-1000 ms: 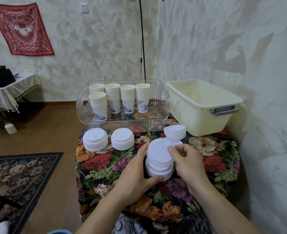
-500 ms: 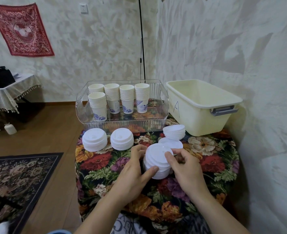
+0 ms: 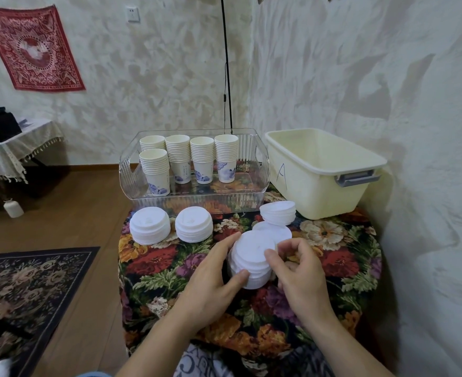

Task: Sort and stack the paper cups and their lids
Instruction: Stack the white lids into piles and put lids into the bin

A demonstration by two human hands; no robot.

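Lids point(image 3: 251, 254) in a short stack sit on the flowered tablecloth point(image 3: 341, 257), gripped between my left hand point(image 3: 213, 281) and right hand point(image 3: 298, 270), fingers curled round the stack. Done, by my reading: five cup stacks point(image 3: 191, 159) stand in the clear tray point(image 3: 132, 183); three lid piles point(image 3: 149, 225) are formed. Left: one loose lid point(image 3: 274, 229), just behind, and merging the piles.

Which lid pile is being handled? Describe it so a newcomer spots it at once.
Start at the clear bin of paper cups on the floral tablecloth. In front lie several white lid piles; the handled lid stack is nearest the camera. It alone sits between the left hand and right hand.
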